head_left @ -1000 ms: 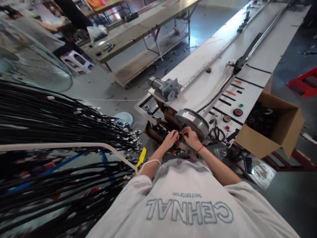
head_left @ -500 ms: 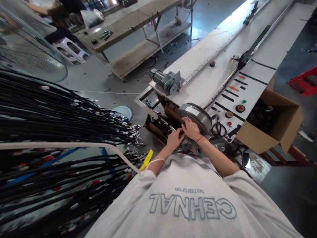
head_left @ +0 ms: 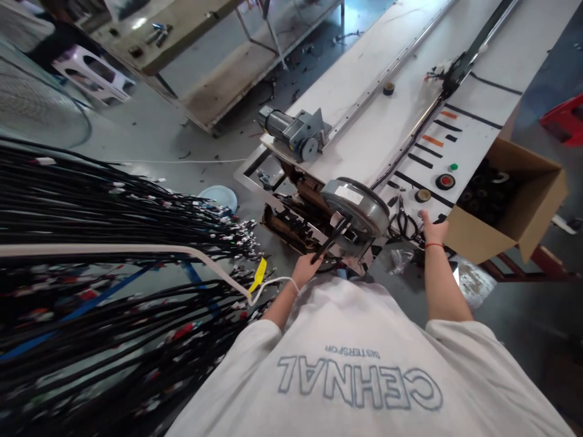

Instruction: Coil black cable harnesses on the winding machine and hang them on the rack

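The box [head_left: 514, 206] right of the drum [head_left: 355, 206] holds dark rolls [head_left: 485, 197]. The left hand [head_left: 306, 267] grips a black cable [head_left: 331, 238] just under the drum. The right hand [head_left: 432, 230] lies flat beside the scissors [head_left: 403, 224]. Black cables [head_left: 113, 212] pile up far left.

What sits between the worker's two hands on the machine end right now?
In the head view, the round grey drum housing and black scissors lie between the left hand, holding a black cable, and the right hand.
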The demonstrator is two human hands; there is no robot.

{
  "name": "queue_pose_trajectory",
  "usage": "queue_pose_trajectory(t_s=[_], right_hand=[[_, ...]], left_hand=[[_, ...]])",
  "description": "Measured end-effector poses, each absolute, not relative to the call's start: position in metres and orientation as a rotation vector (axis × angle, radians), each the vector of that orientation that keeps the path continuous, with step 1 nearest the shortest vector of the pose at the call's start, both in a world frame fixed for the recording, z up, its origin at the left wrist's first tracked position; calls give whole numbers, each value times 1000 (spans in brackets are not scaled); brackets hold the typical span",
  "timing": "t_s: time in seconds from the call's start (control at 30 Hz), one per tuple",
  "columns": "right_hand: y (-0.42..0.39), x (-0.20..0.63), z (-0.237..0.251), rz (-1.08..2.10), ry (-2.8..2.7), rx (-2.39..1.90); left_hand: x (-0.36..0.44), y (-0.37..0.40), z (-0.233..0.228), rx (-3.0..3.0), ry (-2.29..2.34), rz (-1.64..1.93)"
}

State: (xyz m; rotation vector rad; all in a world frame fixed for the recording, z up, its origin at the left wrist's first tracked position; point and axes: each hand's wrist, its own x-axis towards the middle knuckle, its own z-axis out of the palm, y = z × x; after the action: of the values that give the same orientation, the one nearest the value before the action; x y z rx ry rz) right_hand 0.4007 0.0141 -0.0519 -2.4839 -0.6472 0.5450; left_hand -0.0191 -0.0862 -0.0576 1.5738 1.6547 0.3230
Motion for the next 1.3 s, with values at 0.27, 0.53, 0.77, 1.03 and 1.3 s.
queue_pose_trajectory(t_s=[0.27, 0.53, 0.77, 1.03, 1.3], right_hand=[[18, 392, -50, 478, -568, -2635], [15, 387, -52, 408, -610, -2652], [16, 390, -55, 430, -616, -2613], [16, 391, -57, 427, -650, -2560], [16, 388, -58, 337, -588, -2509]], left_hand=[[-17, -98, -51, 1470, 1623, 376], [-20, -100, -47, 1366, 1638, 481], [-6, -93, -36, 1460, 1605, 512], [21, -59, -33, 1534, 1585, 542], [31, -46, -30, 1595, 1563, 613]])
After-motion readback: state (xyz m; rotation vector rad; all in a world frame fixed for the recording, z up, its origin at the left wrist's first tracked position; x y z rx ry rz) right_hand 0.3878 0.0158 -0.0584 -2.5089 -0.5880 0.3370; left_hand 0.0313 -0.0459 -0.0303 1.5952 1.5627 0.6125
